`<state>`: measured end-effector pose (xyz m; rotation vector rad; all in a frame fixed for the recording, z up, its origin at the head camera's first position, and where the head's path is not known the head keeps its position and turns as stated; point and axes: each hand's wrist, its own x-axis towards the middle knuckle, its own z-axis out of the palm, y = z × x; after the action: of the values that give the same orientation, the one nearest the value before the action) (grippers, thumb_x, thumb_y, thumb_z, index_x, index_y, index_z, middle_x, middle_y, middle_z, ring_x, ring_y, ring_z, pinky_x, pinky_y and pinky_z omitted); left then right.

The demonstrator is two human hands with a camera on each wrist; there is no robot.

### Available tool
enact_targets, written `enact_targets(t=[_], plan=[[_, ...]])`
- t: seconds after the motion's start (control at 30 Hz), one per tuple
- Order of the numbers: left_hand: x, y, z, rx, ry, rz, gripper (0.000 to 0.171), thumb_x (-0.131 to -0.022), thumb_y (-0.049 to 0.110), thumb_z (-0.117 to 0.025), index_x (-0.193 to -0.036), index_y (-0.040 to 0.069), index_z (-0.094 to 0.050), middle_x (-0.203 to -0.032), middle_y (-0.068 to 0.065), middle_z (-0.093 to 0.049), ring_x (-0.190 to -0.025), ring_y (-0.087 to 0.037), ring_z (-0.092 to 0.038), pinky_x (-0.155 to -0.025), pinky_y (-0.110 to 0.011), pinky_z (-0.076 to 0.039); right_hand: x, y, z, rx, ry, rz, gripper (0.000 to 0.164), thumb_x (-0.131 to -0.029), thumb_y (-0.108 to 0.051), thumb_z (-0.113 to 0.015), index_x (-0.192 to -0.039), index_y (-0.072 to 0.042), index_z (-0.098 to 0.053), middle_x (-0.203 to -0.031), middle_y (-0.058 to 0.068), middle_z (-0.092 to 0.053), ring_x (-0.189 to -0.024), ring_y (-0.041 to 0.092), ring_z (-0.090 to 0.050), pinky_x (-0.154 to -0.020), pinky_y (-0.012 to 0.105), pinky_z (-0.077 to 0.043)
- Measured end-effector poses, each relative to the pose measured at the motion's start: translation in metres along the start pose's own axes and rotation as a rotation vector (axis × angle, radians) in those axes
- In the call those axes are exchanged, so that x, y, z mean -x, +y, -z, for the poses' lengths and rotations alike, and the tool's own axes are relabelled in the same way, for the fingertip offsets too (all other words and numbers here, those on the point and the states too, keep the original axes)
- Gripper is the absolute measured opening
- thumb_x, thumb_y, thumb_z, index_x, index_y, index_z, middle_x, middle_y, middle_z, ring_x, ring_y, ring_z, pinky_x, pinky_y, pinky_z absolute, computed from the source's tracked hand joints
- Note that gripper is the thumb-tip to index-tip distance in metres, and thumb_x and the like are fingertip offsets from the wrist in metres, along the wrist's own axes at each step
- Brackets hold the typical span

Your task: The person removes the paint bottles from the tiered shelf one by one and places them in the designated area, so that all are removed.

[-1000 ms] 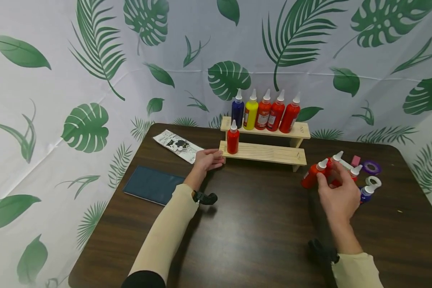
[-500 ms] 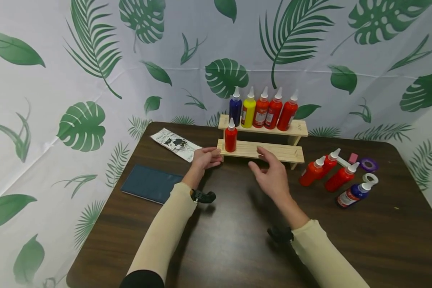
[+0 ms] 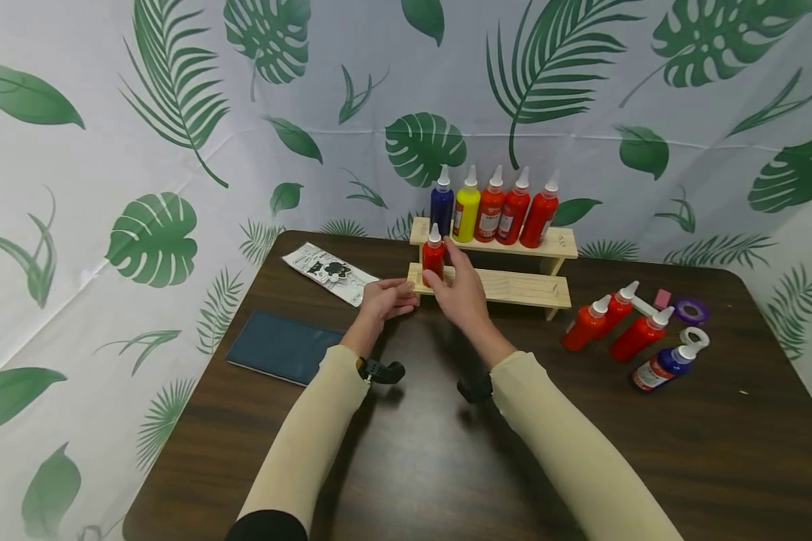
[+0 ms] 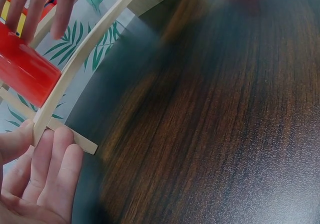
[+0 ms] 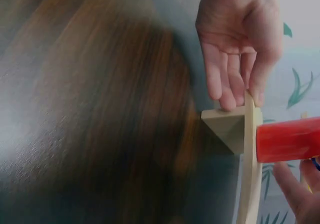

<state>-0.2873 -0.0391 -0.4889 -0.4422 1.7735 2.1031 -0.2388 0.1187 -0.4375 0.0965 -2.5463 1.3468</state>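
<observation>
A two-step wooden shelf [image 3: 521, 288] stands at the back of the table. My left hand [image 3: 381, 302] pinches the left end of its lower plank, thumb on top and fingers [image 4: 67, 169] underneath. One red bottle [image 3: 433, 259] with a white pointed cap stands upright at that end. My right hand [image 3: 463, 294] is right beside this bottle, its fingers fairly straight and spread along the right side, thumb near the base. On the upper step stand a dark blue bottle [image 3: 442, 204], a yellow bottle [image 3: 467, 214] and three red bottles [image 3: 517, 214].
At the right are three red bottles [image 3: 585, 327], a dark blue bottle [image 3: 662, 368], purple tape [image 3: 692, 310], white tape [image 3: 694, 337] and a small pink block [image 3: 662, 299]. A dark blue notebook [image 3: 284, 347] and a white printed packet [image 3: 329, 272] lie at the left.
My right hand has left the bottles at the right and moved left across the table to the red bottle on the lower step. My left hand has stayed on the plank.
</observation>
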Motion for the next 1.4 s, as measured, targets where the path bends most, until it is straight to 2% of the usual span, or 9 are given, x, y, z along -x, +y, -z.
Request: enact_targets(t=[0.13, 0.37, 0.57, 0.7, 0.8, 0.93, 1.13, 1.23, 1.4], plan=[[0.000, 0.001, 0.000, 0.003, -0.002, -0.010, 0.035, -0.087, 0.016, -0.072, -0.117, 0.001, -0.064, -0.086, -0.013, -0.073, -0.067, -0.016, -0.070, -0.066, -0.030, -0.060, -0.007, -0.004, -0.005, 0.020, -0.004, -0.035, 0.068, -0.091, -0.029, -0.067, -0.149, -0.018, -0.034, -0.145, 0.009, -0.044, -0.128, 0.026, -0.047, -0.108, 0.045, -0.038], [0.001, 0.001, 0.001, -0.016, 0.003, -0.003, 0.034, -0.087, 0.018, -0.073, -0.116, 0.002, -0.065, -0.091, -0.014, -0.073, -0.074, -0.019, -0.072, -0.067, -0.031, -0.060, -0.008, -0.006, -0.008, 0.060, 0.071, -0.061, 0.053, -0.090, -0.028, -0.068, -0.138, -0.015, -0.049, -0.130, 0.009, -0.052, -0.118, 0.025, -0.056, -0.101, 0.042, -0.046], [0.000, 0.000, -0.001, -0.003, -0.002, -0.009, 0.034, -0.086, 0.016, -0.073, -0.116, 0.001, -0.065, -0.090, -0.015, -0.073, -0.074, -0.020, -0.072, -0.067, -0.030, -0.060, 0.017, 0.003, 0.003, -0.078, 0.103, -0.034, 0.052, -0.088, -0.024, -0.071, -0.134, -0.011, -0.052, -0.121, 0.010, -0.055, -0.109, 0.028, -0.062, -0.092, 0.040, -0.053], [0.000, 0.001, -0.001, 0.002, 0.001, -0.028, 0.034, -0.087, 0.014, -0.072, -0.117, 0.000, -0.065, -0.092, -0.017, -0.072, -0.069, -0.017, -0.071, -0.066, -0.030, -0.060, 0.044, 0.016, 0.024, -0.148, 0.122, -0.001, 0.051, -0.086, -0.020, -0.073, -0.132, -0.008, -0.056, -0.119, 0.011, -0.058, -0.105, 0.030, -0.063, -0.090, 0.042, -0.054], [0.001, 0.001, -0.001, -0.005, 0.007, -0.028, 0.034, -0.087, 0.015, -0.072, -0.117, 0.000, -0.064, -0.092, -0.016, -0.073, -0.068, -0.016, -0.071, -0.066, -0.030, -0.060, 0.067, 0.029, 0.045, -0.149, 0.147, -0.023, 0.051, -0.084, -0.018, -0.076, -0.130, -0.007, -0.058, -0.122, 0.012, -0.060, -0.104, 0.030, -0.064, -0.089, 0.043, -0.054], [0.002, 0.000, -0.001, -0.018, 0.007, -0.014, 0.036, -0.087, 0.016, -0.072, -0.119, 0.001, -0.063, -0.092, -0.015, -0.073, -0.070, -0.016, -0.071, -0.068, -0.030, -0.060, 0.100, 0.047, 0.076, -0.100, 0.194, -0.147, 0.055, -0.083, -0.020, -0.077, -0.132, -0.008, -0.057, -0.128, 0.012, -0.061, -0.104, 0.030, -0.064, -0.091, 0.044, -0.052], [0.001, -0.001, 0.000, -0.022, 0.006, -0.011, 0.036, -0.087, 0.016, -0.072, -0.119, 0.001, -0.064, -0.095, -0.016, -0.072, -0.073, -0.018, -0.072, -0.068, -0.030, -0.060, 0.143, 0.069, 0.120, 0.044, 0.301, -0.313, 0.056, -0.086, -0.024, -0.073, -0.135, -0.006, -0.054, -0.129, 0.015, -0.060, -0.106, 0.031, -0.063, -0.092, 0.047, -0.050], [0.001, -0.001, -0.001, -0.020, 0.005, -0.009, 0.036, -0.087, 0.017, -0.072, -0.119, 0.001, -0.063, -0.094, -0.015, -0.073, -0.074, -0.018, -0.072, -0.068, -0.030, -0.060, 0.156, 0.078, 0.138, 0.110, 0.358, -0.402, 0.059, -0.088, -0.029, -0.070, -0.139, -0.009, -0.050, -0.134, 0.014, -0.057, -0.111, 0.034, -0.061, -0.093, 0.048, -0.048], [0.001, -0.002, -0.001, -0.021, 0.010, -0.013, 0.036, -0.087, 0.016, -0.072, -0.119, 0.001, -0.064, -0.091, -0.014, -0.073, -0.072, -0.017, -0.071, -0.068, -0.030, -0.060, 0.162, 0.093, 0.158, 0.183, 0.430, -0.470, 0.060, -0.090, -0.029, -0.068, -0.142, -0.011, -0.046, -0.136, 0.017, -0.054, -0.113, 0.038, -0.059, -0.096, 0.053, -0.046]])
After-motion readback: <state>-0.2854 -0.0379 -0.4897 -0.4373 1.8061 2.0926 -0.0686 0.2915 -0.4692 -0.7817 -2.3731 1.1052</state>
